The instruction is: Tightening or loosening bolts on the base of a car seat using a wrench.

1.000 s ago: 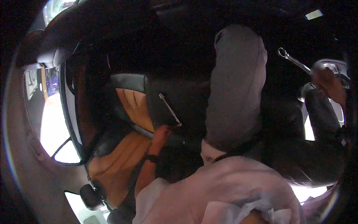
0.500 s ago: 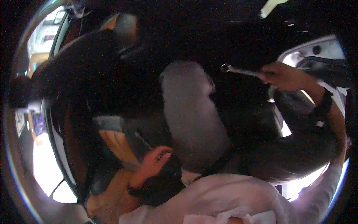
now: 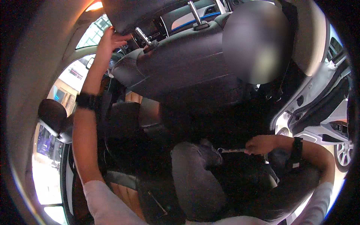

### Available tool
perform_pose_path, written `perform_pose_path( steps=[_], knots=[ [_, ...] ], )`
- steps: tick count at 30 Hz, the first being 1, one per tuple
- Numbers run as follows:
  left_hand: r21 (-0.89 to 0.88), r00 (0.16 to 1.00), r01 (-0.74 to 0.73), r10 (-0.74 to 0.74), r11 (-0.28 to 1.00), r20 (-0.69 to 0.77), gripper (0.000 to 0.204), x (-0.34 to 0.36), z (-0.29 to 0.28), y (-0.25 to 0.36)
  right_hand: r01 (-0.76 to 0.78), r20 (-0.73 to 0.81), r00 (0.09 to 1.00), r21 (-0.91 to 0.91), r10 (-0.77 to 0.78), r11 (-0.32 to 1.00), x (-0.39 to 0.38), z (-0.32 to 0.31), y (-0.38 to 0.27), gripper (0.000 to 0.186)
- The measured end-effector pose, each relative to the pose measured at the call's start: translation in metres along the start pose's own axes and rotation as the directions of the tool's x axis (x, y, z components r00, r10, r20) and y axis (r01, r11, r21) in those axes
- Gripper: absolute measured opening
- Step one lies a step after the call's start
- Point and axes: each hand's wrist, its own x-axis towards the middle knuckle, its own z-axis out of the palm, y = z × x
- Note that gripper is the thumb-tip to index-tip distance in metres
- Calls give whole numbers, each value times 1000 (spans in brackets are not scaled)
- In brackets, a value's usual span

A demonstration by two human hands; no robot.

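Note:
My left hand (image 3: 112,40) is raised to the front seat, its fingers stretched apart beside the underside of the dark headrest (image 3: 135,11) and close to a chrome headrest post (image 3: 143,36). It holds nothing; whether a fingertip touches the headrest I cannot tell. Low on the right, my right hand (image 3: 260,144) is closed round a metal wrench (image 3: 233,150), whose ring end points left toward my bent grey-trousered knee (image 3: 193,161). A thin metal tool (image 3: 157,202) lies on the dark seat to the left of my leg; its kind is unclear.
The black leather seat back (image 3: 180,63) stands across the front, with a second post (image 3: 196,15) on it. A blurred oval (image 3: 258,41) hides its right side. An open car door (image 3: 322,127) is at the right. Tan-and-black seat cushions (image 3: 125,195) lie left.
My left hand has gone from low beside my leg up and forward to the headrest. The view has tilted up, showing the seat back. My right hand still holds the wrench.

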Motion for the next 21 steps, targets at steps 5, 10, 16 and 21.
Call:
perform_pose_path(
  steps=[5, 10, 16, 21],
  knots=[
    [-81, 614, 587, -378, 805, 693, 39, 36, 23, -7, 52, 8, 999, 62, -52, 997, 19, 6, 34, 45],
    [576, 590, 217, -576, 788, 566, 37, 28, 60, -25, -77, 63, 995, 97, 71, 992, 9, -10, 15, 41],
    [261, 851, 273, -359, 926, 382, 43, -26, 14, 28, 165, -204, 962, -86, -180, 983, 17, 1, 11, 42],
    [488, 921, -215, 9, 846, 389, 44, -67, 14, 85, 98, -159, 984, 84, -84, 992, 32, 1, -3, 36]
  ],
)
